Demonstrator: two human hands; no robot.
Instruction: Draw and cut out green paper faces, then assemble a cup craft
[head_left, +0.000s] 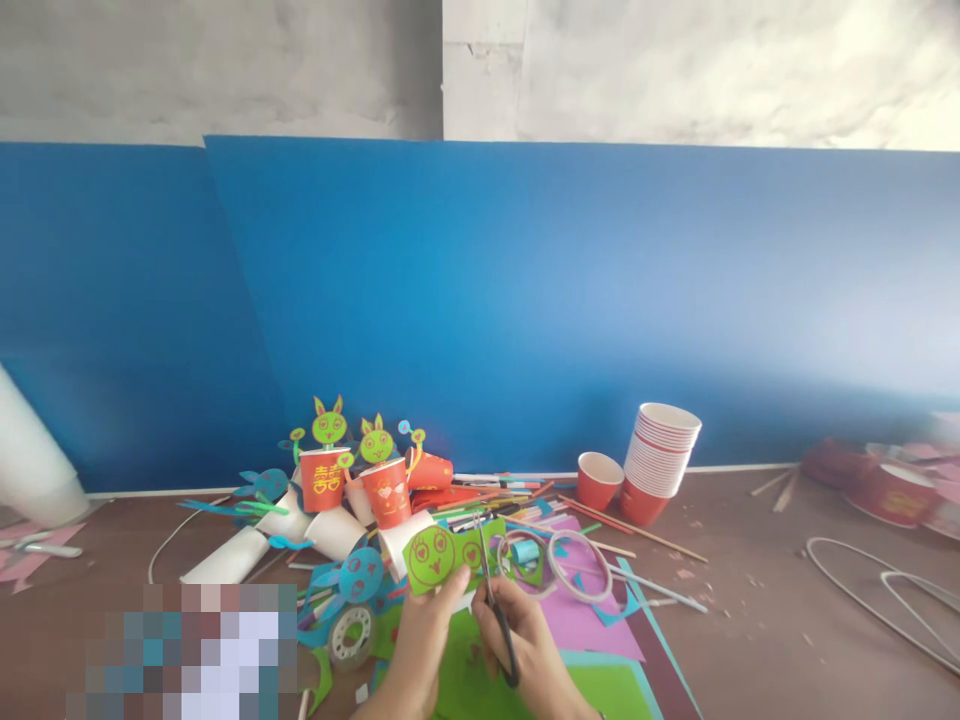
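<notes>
My left hand [431, 635] pinches a piece of green paper [442, 556] with a face and a smaller round shape drawn on it in red. In my right hand [521, 640] is a pair of scissors [490, 580], its dark handles around my fingers and its blades pointing up at the right side of the green paper. Whether the blades are parted is hard to make out. Below both hands lie green sheets [465, 680] and a purple sheet [592, 630]. Rolls of clear tape [579, 565] rest just beyond my right hand.
Behind my hands stand red paper cups [325, 480] with green rabbit faces, beside white cups, sticks and pens. A tall stack of cups [660, 460] and a single cup [599, 481] stand right of them. A white tape roll [351, 637] lies left; a cable [885, 590] loops right.
</notes>
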